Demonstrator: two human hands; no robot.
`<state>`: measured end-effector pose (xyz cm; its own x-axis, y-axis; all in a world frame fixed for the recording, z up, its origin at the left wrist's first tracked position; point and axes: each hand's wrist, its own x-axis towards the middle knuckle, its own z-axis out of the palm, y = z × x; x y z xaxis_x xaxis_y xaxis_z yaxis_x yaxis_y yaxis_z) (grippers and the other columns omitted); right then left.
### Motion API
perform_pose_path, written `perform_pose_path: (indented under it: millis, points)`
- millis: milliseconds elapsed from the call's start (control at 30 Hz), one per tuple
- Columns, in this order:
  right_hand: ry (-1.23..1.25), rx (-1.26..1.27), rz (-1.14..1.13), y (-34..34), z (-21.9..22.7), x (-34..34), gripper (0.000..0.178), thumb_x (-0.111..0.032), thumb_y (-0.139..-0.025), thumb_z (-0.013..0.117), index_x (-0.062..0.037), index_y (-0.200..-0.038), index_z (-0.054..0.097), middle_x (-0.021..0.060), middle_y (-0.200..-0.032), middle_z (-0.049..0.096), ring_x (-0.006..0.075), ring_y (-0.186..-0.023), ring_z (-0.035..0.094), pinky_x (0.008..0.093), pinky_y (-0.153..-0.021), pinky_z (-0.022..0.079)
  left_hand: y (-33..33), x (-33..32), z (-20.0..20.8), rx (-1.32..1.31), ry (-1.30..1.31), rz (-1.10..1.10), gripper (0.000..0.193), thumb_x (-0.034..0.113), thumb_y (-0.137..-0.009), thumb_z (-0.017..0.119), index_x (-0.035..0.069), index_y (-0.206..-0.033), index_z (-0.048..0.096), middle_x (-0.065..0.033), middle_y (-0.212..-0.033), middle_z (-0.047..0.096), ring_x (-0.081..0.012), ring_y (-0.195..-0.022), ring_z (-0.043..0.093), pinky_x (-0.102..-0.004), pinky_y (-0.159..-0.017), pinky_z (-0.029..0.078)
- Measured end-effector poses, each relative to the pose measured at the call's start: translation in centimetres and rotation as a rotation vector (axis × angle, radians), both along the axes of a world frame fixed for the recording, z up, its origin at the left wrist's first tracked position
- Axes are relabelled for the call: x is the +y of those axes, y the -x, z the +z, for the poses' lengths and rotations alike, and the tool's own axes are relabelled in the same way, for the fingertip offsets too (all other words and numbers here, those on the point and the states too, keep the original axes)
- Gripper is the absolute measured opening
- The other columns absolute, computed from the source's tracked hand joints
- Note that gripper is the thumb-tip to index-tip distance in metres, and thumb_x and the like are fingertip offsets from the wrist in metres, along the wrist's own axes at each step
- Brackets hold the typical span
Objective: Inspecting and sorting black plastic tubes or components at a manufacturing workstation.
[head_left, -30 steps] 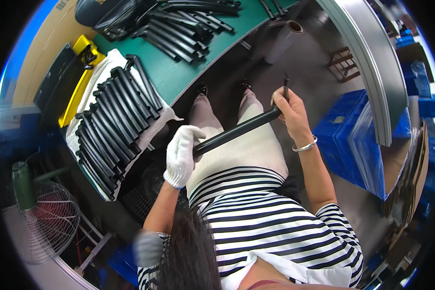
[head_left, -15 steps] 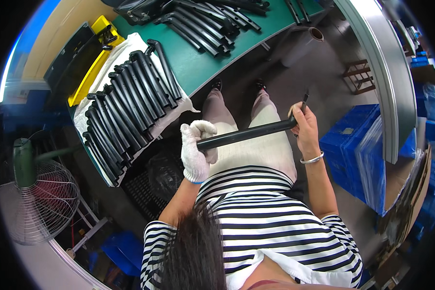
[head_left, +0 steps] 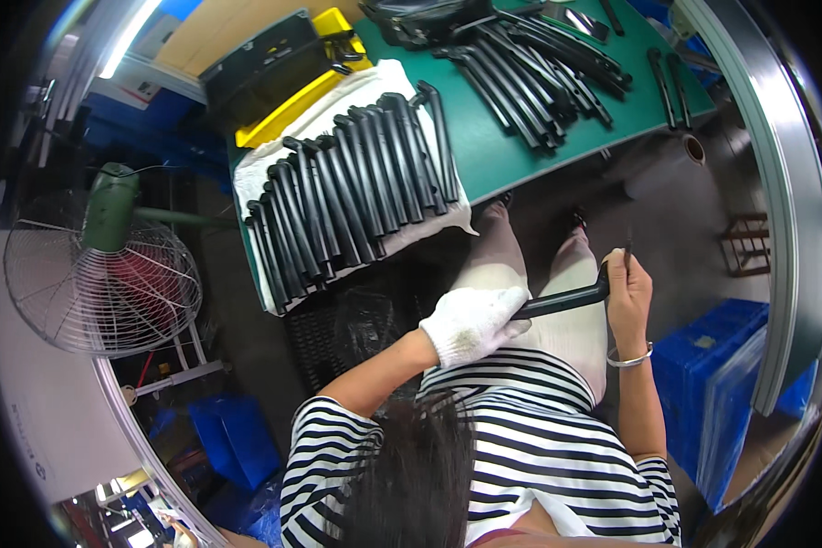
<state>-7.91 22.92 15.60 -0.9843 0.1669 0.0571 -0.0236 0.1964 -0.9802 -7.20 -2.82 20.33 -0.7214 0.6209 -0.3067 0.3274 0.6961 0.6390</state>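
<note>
A black tube (head_left: 568, 301) with a bent end lies across my lap. My left hand (head_left: 477, 323), in a white knit glove, is closed round its straight part and hides the near end. My bare right hand (head_left: 630, 300) is closed at the bent end. A slim dark tool (head_left: 627, 241) sticks up from its fingers; its exact kind is too small to tell. Whether these fingers also grip the tube is hard to see. Several similar black tubes (head_left: 342, 187) lie side by side on a white cloth (head_left: 461, 219) ahead to the left.
More black tubes (head_left: 521, 87) lie on the green table (head_left: 484, 160) beside a black bag (head_left: 420, 23). A yellow bin (head_left: 288, 110) stands at the table's left. A fan (head_left: 110, 265) is at left, blue boxes (head_left: 712, 356) at right, with a metal post (head_left: 785, 183) above.
The view has turned, so the table and tubes appear farther right. My left hand has slid along the tube toward the bent end and now covers more of it.
</note>
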Motion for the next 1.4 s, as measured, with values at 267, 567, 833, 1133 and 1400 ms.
perform_pose_path:
  millis: [267, 567, 833, 1133, 1400]
  points:
    - [0.186, -0.12, 0.028, 1.8, 1.3, -0.4, 0.037, -0.025, -0.108, 0.051, -0.004, -0.08, 0.063, -0.011, -0.06, 0.037, -0.0013, -0.052, 0.027, 0.0221, -0.048, 0.02, 6.2, -11.1, -1.0, 0.672, 0.449, 0.935, 0.046, 0.05, -0.096, 0.056, 0.005, -0.096, 0.065, -0.0224, -0.102, 0.06, -0.0403, -0.087, 0.063, -0.0502, -0.078, 0.052]
    - [0.18, -0.238, 0.015, 0.0, -0.6, 0.9, 0.034, -0.024, -0.106, 0.053, -0.0048, -0.079, 0.061, -0.0117, -0.058, 0.035, -0.0011, -0.052, 0.027, 0.0226, -0.048, 0.02, 13.9, -15.4, -3.8, 0.607, 0.905, 0.87, 0.055, 0.054, -0.098, 0.043, 0.011, -0.094, 0.078, -0.0149, -0.099, 0.067, -0.0335, -0.099, 0.063, -0.0508, -0.087, 0.046]
    - [0.182, -0.248, -0.045, -1.3, -2.2, 2.6, 0.031, -0.023, -0.105, 0.055, -0.0053, -0.081, 0.064, -0.0113, -0.059, 0.039, -0.0011, -0.053, 0.031, 0.0225, -0.048, 0.022, 14.9, -12.2, -0.7, 0.701, 0.851, 0.9, 0.061, 0.061, -0.089, 0.057, 0.004, -0.103, 0.071, -0.0216, -0.11, 0.064, -0.0375, -0.101, 0.062, -0.0499, -0.088, 0.05]
    - [0.141, -0.241, 0.002, -2.1, -1.5, 1.1, 0.031, -0.023, -0.104, 0.056, -0.0036, -0.082, 0.066, -0.0104, -0.06, 0.041, 0.0001, -0.055, 0.033, 0.0241, -0.05, 0.025, 28.6, 3.1, -5.0, 0.258, 0.217, 0.838, 0.075, 0.053, -0.083, 0.063, -0.012, -0.121, 0.062, -0.0268, -0.113, 0.07, -0.0399, -0.107, 0.069, -0.0443, -0.094, 0.053]
    - [0.286, -0.365, -0.098, -4.8, -2.8, 2.6, 0.029, -0.019, -0.105, 0.053, -0.0046, -0.083, 0.063, -0.012, -0.059, 0.037, -0.0013, -0.051, 0.029, 0.0222, -0.046, 0.022, 32.2, 3.5, -7.1, -0.107, 0.066, 0.875, 0.053, 0.039, -0.081, 0.062, -0.008, -0.105, 0.072, -0.023, -0.1, 0.074, -0.0338, -0.081, 0.076, -0.0378, -0.078, 0.059]
